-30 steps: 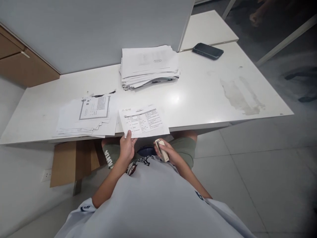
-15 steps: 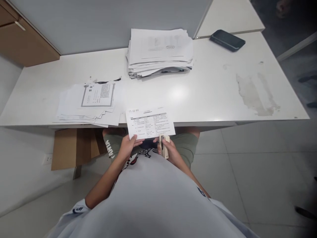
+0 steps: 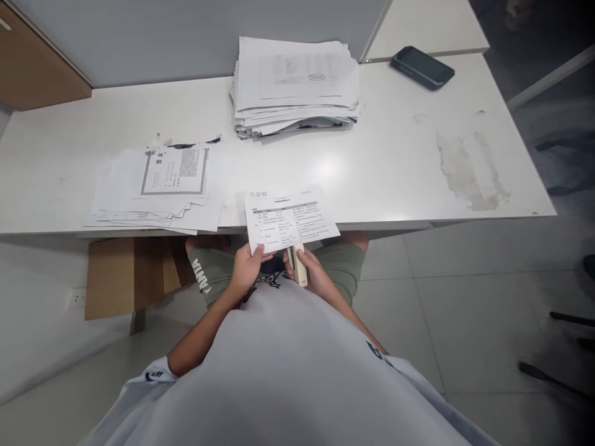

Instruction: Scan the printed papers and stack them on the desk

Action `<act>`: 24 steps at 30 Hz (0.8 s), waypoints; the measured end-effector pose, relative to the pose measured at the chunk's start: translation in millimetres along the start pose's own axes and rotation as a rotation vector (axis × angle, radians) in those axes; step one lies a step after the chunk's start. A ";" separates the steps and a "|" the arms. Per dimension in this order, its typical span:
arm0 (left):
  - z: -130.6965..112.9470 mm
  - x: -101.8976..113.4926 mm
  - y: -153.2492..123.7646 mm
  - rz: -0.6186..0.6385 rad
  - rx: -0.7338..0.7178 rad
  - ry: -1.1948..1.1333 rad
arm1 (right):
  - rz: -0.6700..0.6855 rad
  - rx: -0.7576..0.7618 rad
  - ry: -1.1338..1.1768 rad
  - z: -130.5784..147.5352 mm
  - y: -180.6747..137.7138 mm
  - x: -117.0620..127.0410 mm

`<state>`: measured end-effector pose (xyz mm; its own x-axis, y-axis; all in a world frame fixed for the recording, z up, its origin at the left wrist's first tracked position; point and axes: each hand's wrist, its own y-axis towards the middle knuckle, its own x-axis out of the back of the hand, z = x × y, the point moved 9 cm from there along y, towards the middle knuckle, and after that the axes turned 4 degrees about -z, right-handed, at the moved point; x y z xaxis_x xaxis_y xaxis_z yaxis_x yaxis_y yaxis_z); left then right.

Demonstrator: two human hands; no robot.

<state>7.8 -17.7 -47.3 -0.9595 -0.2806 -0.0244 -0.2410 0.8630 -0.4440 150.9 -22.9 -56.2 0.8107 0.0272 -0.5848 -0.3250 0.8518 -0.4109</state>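
My left hand (image 3: 246,267) pinches the near left corner of a printed sheet with a table on it (image 3: 290,218), held over my lap at the white table's front edge (image 3: 418,220). In my right hand (image 3: 312,272) is a small beige stapler (image 3: 299,264), fingers wrapped round it, its tip just under the sheet's near edge. Both hands are closed.
A loose pile of papers with a bordered certificate on top (image 3: 158,186) lies at the table's front left. A thick paper stack (image 3: 295,83) stands at the back. A dark phone (image 3: 422,67) lies back right. A cardboard box (image 3: 132,275) sits under the table.
The sheet has shifted slightly right and lifted off the table edge. My right hand brought the stapler up from my lap to the sheet's near edge.
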 end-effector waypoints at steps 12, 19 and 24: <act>-5.6 5.5 -3.2 -0.009 -0.124 0.119 | -0.052 -0.057 -0.091 -5.1 4.4 7.7; 3.0 0.0 -2.8 0.051 -0.082 0.108 | -0.086 -0.032 -0.129 -4.6 8.3 13.0; 8.5 0.5 -1.2 0.056 -0.089 0.115 | -0.105 -0.005 -0.149 -3.5 8.5 17.2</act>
<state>8.9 -22.5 -54.4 -0.9810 -0.1851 0.0583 -0.1936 0.9113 -0.3634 160.4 -17.0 -72.2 0.9032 0.0160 -0.4289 -0.2371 0.8516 -0.4675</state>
